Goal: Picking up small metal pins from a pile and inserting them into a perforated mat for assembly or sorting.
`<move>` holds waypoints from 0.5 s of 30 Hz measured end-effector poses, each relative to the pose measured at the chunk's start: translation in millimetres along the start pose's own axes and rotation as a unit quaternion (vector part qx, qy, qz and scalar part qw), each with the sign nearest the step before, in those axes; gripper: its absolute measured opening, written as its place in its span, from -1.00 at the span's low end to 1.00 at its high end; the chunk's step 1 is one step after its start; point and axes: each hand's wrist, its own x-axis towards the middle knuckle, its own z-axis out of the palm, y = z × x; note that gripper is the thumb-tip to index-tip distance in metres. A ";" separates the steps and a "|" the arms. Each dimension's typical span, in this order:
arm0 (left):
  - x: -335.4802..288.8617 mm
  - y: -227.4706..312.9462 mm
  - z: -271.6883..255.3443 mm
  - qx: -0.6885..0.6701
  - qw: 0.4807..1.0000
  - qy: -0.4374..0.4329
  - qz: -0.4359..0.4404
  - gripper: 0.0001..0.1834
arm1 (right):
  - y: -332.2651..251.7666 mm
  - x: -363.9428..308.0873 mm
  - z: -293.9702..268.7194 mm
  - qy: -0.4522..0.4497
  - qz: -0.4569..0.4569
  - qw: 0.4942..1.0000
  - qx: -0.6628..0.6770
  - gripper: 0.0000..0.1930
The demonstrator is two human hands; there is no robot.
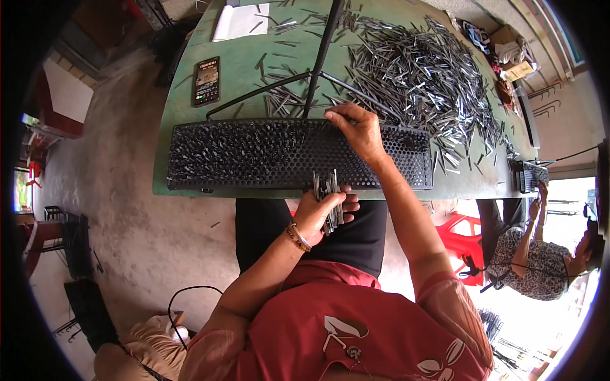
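Note:
A long black rack (387,168) full of round holes lies along the table's near edge. Many slim dark pieces stand upright in its left half, while holes show bare toward the right. My left hand (312,213), wearing bracelets, is closed round a bundle of slim metal pieces (327,184) just below the rack's front edge. Above the rack's back edge, right of its middle, my right hand (361,130) is pinched, thumb against forefinger. Whatever sits between those fingertips is too small or hidden to make out.
A big heap of slim metal pieces (426,76) covers the table's (175,143) right side behind the rack. Black rods (316,60) rise behind it. A phone (207,81) and white paper (238,24) lie left. At far right, another person (540,260) handles a small rack (530,176).

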 end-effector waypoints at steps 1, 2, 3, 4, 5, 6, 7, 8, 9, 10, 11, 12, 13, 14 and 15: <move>0.7 -0.7 -1.0 0.000 1.000 0.000 0.000 -0.75 | -1.5 -1.5 -0.6 -0.003 -0.006 1.000 -0.016 -0.84; 2.0 -1.9 -2.8 -0.006 1.000 -0.003 -0.002 -0.75 | -2.2 -2.2 -1.1 -0.006 -0.013 0.999 -0.031 -0.84; 2.8 -2.6 -3.7 -0.012 1.000 -0.007 -0.003 -0.76 | -0.4 -1.4 -1.2 -0.006 -0.012 0.999 -0.032 -0.84; 2.4 -2.1 -2.8 -0.012 1.000 -0.007 -0.004 -0.76 | 1.3 -0.1 -1.0 -0.011 -0.052 0.998 -0.033 -0.83; 1.7 -0.7 -1.1 -0.007 1.000 -0.002 -0.004 -0.76 | 2.4 0.4 -1.2 -0.015 -0.092 0.995 -0.034 -0.82; 1.4 -0.2 -0.1 -0.001 1.000 0.003 -0.004 -0.76 | 2.9 -1.0 -1.7 -0.015 -0.091 0.995 -0.034 -0.82; 1.5 -0.4 -0.6 -0.001 1.000 0.003 -0.004 -0.76 | -1.8 -1.6 -1.4 -0.023 -0.102 0.993 -0.061 -0.82; 1.7 -0.9 -1.3 -0.002 1.000 0.003 -0.005 -0.76 | -4.5 -2.3 -1.2 -0.031 -0.113 0.989 -0.088 -0.81; 1.8 -1.2 -1.8 -0.003 1.000 0.003 -0.006 -0.75 | -4.8 -2.7 -0.9 -0.031 -0.113 0.989 -0.088 -0.81; 1.8 -1.1 -1.2 -0.003 1.000 0.003 -0.006 -0.75 | -4.9 -3.4 -1.4 -0.029 -0.109 0.990 -0.089 -0.81; 1.5 -0.7 -0.4 -0.004 1.000 0.005 -0.005 -0.75 | -5.0 -3.7 -1.9 -0.027 -0.105 0.990 -0.091 -0.80; 1.4 -0.6 0.1 -0.004 1.000 0.007 -0.004 -0.76 | -5.2 -3.9 -2.6 -0.027 -0.105 0.990 -0.091 -0.80; 1.4 -1.1 -0.3 -0.004 1.000 0.007 -0.005 -0.76 | -5.7 -4.1 -3.1 -0.026 -0.105 0.990 -0.091 -0.80; 1.6 -1.7 -1.2 -0.006 1.000 0.007 -0.003 -0.76 | -6.1 -4.4 -3.5 -0.024 -0.106 0.990 -0.091 -0.80; 1.5 -2.1 -1.7 -0.007 1.000 0.006 -0.001 -0.76 | -5.7 -4.6 -3.8 -0.024 -0.106 0.990 -0.091 -0.80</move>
